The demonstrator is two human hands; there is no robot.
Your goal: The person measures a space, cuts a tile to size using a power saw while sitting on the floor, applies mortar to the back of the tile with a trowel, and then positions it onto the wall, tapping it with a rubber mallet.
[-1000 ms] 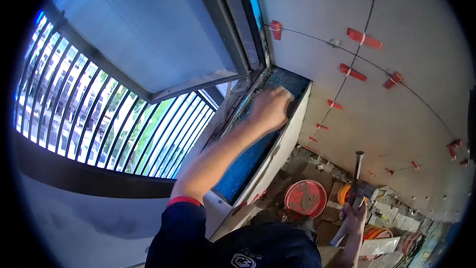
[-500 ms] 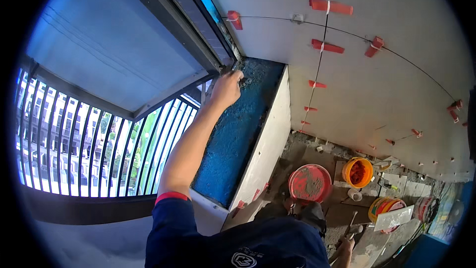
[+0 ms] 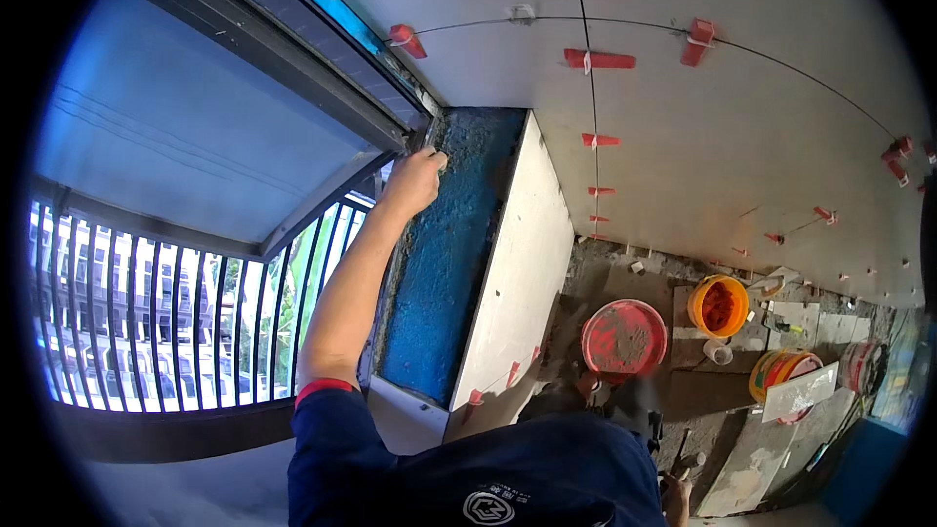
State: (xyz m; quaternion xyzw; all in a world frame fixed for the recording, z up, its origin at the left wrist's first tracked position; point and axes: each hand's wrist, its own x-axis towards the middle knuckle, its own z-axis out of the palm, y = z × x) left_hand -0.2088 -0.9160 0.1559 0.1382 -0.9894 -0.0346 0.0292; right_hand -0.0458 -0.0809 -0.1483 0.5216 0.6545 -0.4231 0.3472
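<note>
My left hand [image 3: 414, 182] reaches to the far end of a blue-coated window ledge [image 3: 444, 283], beside the dark window frame [image 3: 283, 34]. Its fingers are closed near the rough grey corner; whatever they may hold is hidden. Low on the right, my right hand [image 3: 675, 498] is partly in view at the picture's lower edge. It is closed around a tool with a thin handle and a roundish pale end [image 3: 691, 461], whose exact kind I cannot make out. A white panel [image 3: 508, 273] faces the ledge's inner side.
Red wedges and clips [image 3: 599, 60] sit along the joints of the large grey wall tiles [image 3: 703, 127]. On the floor stand a red tub [image 3: 625, 337] of grey mix, an orange bucket [image 3: 717, 306] with red pieces, and another bucket [image 3: 771, 376] under a pale board [image 3: 800, 393]. Window bars [image 3: 166, 322] are left.
The view has shifted, so the wall and ledge appear further left and the buckets further right. My left hand stays at the ledge's far corner; my right hand keeps its tool.
</note>
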